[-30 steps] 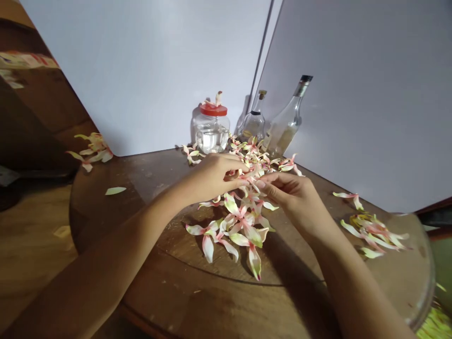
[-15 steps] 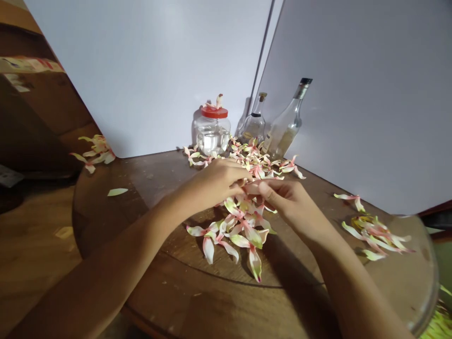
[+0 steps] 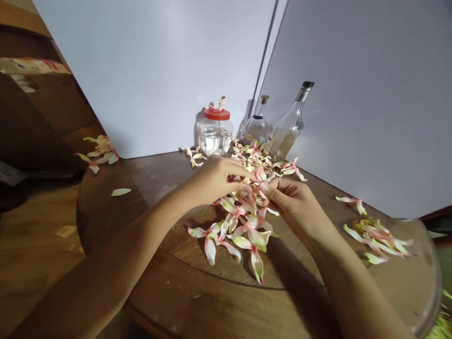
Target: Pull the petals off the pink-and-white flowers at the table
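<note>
My left hand (image 3: pixel 226 176) reaches in over a heap of pink and white flower petals (image 3: pixel 245 221), its fingers bent and close together at the heap. What those fingers hold, if anything, is hidden. Facing it, my right hand (image 3: pixel 287 193) pinches thumb against forefinger on what looks like a pink flower petal, partly covered by the fingers. The fingertips of both hands nearly meet. Behind them, more curled petals (image 3: pixel 257 162) lie in a pile that runs back towards the bottles.
At the back of the round wooden table (image 3: pixel 169 278) stand a red-lidded jar (image 3: pixel 215 136) of clear liquid with petals on top, a corked bottle (image 3: pixel 256 127) and a tilted tall bottle (image 3: pixel 287 129). White panels (image 3: pixel 158 80) rise behind. Petal clusters lie right (image 3: pixel 379 238) and left (image 3: pixel 102 153).
My right hand's thumb has shifted slightly, and the fingertips of both hands have moved a little over the heap. The whole view has drifted slightly; the jar and bottles stay in place.
</note>
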`<state>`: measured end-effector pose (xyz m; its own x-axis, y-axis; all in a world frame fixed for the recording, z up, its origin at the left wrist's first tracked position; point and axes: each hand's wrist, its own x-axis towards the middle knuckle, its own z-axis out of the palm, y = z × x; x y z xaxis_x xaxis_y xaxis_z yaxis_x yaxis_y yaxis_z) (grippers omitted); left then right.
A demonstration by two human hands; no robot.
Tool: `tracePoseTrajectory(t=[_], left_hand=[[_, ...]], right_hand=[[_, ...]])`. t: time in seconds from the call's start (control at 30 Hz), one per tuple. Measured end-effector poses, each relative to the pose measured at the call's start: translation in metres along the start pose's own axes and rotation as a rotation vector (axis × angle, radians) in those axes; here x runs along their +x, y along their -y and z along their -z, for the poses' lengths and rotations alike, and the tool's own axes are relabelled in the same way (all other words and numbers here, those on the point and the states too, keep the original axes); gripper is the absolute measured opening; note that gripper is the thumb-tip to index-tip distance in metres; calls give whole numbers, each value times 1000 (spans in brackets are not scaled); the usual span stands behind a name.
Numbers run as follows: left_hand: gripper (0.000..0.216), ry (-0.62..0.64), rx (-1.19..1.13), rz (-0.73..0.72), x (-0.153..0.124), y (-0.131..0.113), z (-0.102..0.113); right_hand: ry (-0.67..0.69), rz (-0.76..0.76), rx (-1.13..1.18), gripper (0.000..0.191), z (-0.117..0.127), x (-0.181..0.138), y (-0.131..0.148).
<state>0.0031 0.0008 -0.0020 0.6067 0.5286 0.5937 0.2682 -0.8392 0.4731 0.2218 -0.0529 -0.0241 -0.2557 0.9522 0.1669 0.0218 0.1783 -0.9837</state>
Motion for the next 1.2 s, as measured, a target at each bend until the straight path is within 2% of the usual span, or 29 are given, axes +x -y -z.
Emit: tracePoseTrajectory(t=[0.07,0.17,0.37,0.53,0.67,0.8,0.9,1.03,1.2], left_hand=[[5,55,4,-18,0,2,-5],[10,67,42,-9,1,4,-7],[18,49,94,26,3,5,6],[16,-48,-26,77,1,8,20],[10,1,-102,15,0,5,9],[19,88,15,-61,2,5,-7],[24,106,98,-58,3,6,-7],[31,62,152,-21,4,8,-1],[24,-77,82,125,1,15,13]], right_hand=[[-1,-2,13,34,-1,1,-3],[-7,-8,41,33,-1,2,-6],[-16,-65,-70,31,2,2,-1],[-191,-41,-6,34,6,2,3],[-167,-74,27,34,0,2,2],[-136,-90,46,32,-8,1,-2],[-103,-108,56,30,-7,2,-5],[-51,-128,57,31,-5,4,-6],[-200,-89,19,33,3,3,1]])
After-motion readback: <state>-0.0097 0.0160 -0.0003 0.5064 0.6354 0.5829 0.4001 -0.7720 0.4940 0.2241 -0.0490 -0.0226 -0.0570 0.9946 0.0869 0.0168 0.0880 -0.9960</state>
